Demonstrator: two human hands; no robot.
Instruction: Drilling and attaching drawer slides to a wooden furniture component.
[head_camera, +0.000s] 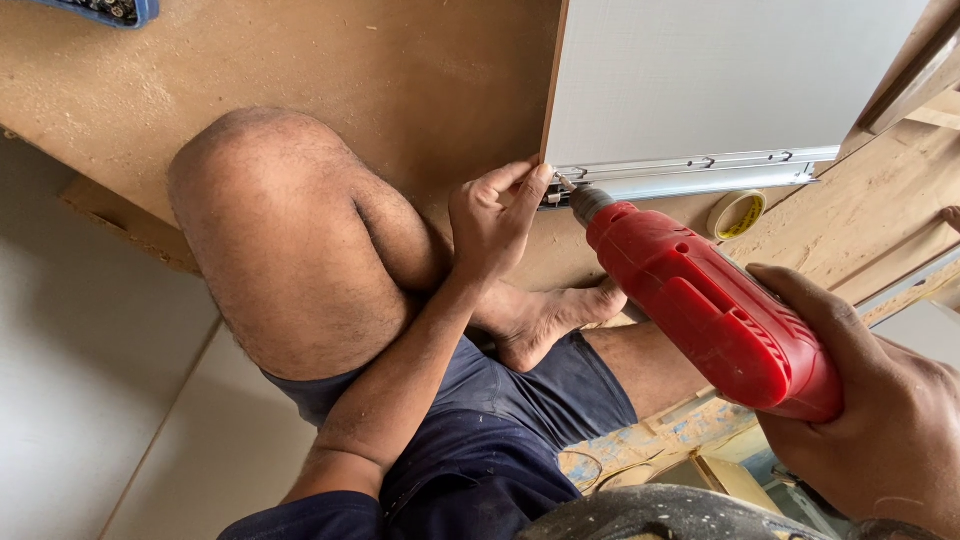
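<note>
While the left hand (495, 215) pinches the metal rail (690, 172), the right hand's (880, 400) grip wraps the red drill (710, 310).

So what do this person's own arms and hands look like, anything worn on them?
Both are bare: no gloves, rings or watch on the left hand or the right hand. The left forearm shows no sleeve up to a dark navy short sleeve. The right arm beyond the wrist is out of view.

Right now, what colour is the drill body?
Red, with a grey chuck. The drill shows clearly in the head view, held in the right hand.
</note>
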